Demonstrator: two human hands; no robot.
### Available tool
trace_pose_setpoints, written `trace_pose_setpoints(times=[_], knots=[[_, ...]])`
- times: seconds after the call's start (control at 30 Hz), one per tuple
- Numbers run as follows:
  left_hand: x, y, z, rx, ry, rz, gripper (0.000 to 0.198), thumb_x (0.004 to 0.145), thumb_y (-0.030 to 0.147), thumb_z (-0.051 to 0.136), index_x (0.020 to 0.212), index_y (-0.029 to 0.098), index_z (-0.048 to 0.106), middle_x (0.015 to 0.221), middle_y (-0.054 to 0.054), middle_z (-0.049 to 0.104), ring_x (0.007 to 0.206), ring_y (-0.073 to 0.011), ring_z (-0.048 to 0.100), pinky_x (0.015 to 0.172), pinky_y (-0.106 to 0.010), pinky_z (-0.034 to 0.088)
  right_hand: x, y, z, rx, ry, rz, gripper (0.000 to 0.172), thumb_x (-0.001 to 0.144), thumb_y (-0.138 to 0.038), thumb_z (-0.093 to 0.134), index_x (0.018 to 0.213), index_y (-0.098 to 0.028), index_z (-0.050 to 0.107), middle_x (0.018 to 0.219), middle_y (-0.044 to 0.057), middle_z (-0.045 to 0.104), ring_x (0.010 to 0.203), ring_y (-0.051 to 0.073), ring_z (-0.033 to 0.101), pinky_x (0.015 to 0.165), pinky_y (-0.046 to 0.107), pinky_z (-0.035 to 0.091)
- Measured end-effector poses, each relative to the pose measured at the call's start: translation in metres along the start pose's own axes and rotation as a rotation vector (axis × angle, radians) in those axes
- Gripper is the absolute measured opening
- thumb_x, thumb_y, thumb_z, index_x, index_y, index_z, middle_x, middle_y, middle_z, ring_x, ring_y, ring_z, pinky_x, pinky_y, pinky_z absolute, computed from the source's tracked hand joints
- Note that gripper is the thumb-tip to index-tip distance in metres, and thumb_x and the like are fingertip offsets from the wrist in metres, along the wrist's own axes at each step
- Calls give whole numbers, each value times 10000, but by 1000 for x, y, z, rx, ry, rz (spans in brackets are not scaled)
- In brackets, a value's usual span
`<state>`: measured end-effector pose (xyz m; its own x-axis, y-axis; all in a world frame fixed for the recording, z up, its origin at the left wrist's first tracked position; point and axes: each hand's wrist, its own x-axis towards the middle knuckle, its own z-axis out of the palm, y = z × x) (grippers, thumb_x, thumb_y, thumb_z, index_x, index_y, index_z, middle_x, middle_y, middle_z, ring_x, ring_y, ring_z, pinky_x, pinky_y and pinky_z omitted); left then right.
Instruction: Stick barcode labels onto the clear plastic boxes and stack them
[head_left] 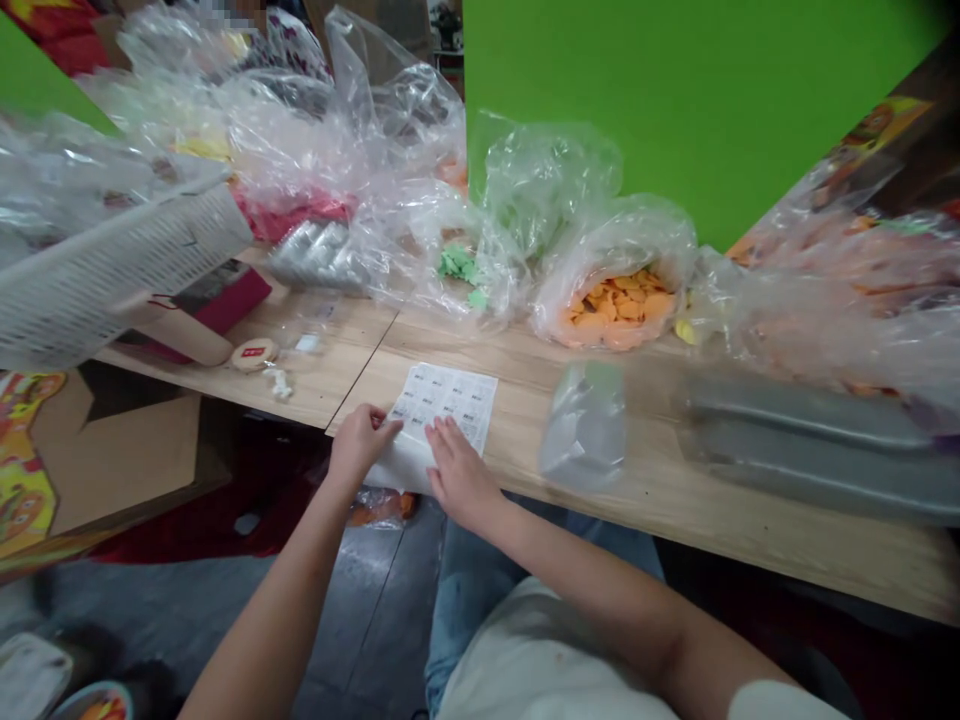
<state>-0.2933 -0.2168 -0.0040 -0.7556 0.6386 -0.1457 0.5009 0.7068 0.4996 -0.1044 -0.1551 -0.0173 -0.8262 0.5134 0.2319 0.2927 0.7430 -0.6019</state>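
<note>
A white sheet of printed labels [459,388] lies at the front edge of the wooden table, its near part curving down over the edge. My left hand [358,442] is closed at the sheet's left side, thumb and fingers pinching its margin. Stretched out over the sheet's lower right part is my right hand [463,474], its fingers touching the paper. Just right of the sheet stands a stack of clear plastic film or bags [585,430], somewhat blurred.
Behind is an open clear bag of orange foam pieces [622,305], beside a bag with green pieces [459,264]. A white basket [127,265] juts in at left above a cardboard box [135,450]. Grey plastic packs [810,440] lie right. A green panel [675,110] rises behind.
</note>
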Motion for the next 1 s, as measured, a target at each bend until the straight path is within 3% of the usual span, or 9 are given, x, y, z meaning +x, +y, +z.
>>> trace_pose_setpoints(times=[0.07, 0.27, 0.4, 0.47, 0.53, 0.63, 0.73, 0.87, 1.0], knots=[[5, 2, -1, 9, -32, -14, 392, 648, 465, 613, 895, 162, 579, 791, -70, 624, 807, -248, 594, 701, -320, 409, 0, 1, 11, -60, -105, -5, 525, 840, -200, 471, 1326, -27, 377, 1420, 185, 331, 1364, 273, 182, 1105, 420, 240], [35, 17, -7, -66, -146, -51, 406, 531, 438, 721, 789, 147, 603, 698, -56, 632, 647, -210, 597, 593, -288, 415, 26, 22, 19, -148, -100, 141, 590, 856, -311, 476, 1337, 8, 352, 1442, 201, 275, 1366, 298, 156, 1107, 419, 197], [44, 25, -26, -150, 88, -75, 479, 641, 471, 644, 970, 133, 566, 981, -105, 610, 911, -239, 569, 804, -344, 410, 52, 44, 12, -210, -3, 303, 630, 862, -303, 465, 1363, 30, 282, 1459, 222, 208, 1375, 305, 104, 1110, 426, 149], [26, 18, -30, -233, 244, -153, 464, 725, 465, 558, 1050, 137, 513, 1145, -128, 531, 1083, -255, 486, 907, -368, 369, 64, 51, 8, -221, 32, 372, 626, 865, -291, 461, 1361, 43, 276, 1456, 240, 199, 1373, 312, 102, 1107, 432, 142], [-7, 6, -22, -393, 354, -324, 439, 759, 447, 514, 1069, 140, 467, 1146, -137, 509, 1112, -257, 471, 889, -377, 403, 70, 51, 4, -208, 56, 405, 636, 859, -295, 476, 1360, 42, 275, 1450, 254, 202, 1369, 324, 112, 1098, 443, 159], [-67, -6, 13, -595, 197, -499, 371, 798, 486, 438, 919, 139, 487, 848, -101, 587, 791, -227, 619, 656, -360, 501, 60, 40, -4, -210, 138, 366, 615, 858, -284, 483, 1372, -16, 279, 1448, 231, 233, 1361, 327, 140, 1083, 469, 183], [-107, -2, 46, -827, -62, -564, 366, 847, 485, 361, 824, 153, 514, 763, -88, 625, 633, -178, 642, 615, -331, 518, 31, 27, -11, -278, 105, 95, 438, 888, -188, 413, 1321, -123, 393, 1382, 140, 391, 1317, 271, 267, 1082, 451, 206], [-103, 6, 52, -1083, -232, -609, 314, 866, 442, 379, 843, 161, 517, 744, -67, 645, 591, -141, 643, 594, -263, 507, 6, 25, -10, -438, -74, -162, 322, 898, -124, 367, 1178, -60, 513, 1260, 179, 504, 1231, 277, 381, 1021, 462, 294], [-90, -1, 35, -1015, -181, -572, 350, 837, 473, 429, 854, 142, 544, 700, -74, 651, 563, -156, 641, 537, -258, 494, 22, 28, -6, -487, -195, -227, 204, 865, -104, 425, 949, -50, 603, 980, 179, 625, 967, 239, 550, 859, 400, 416]])
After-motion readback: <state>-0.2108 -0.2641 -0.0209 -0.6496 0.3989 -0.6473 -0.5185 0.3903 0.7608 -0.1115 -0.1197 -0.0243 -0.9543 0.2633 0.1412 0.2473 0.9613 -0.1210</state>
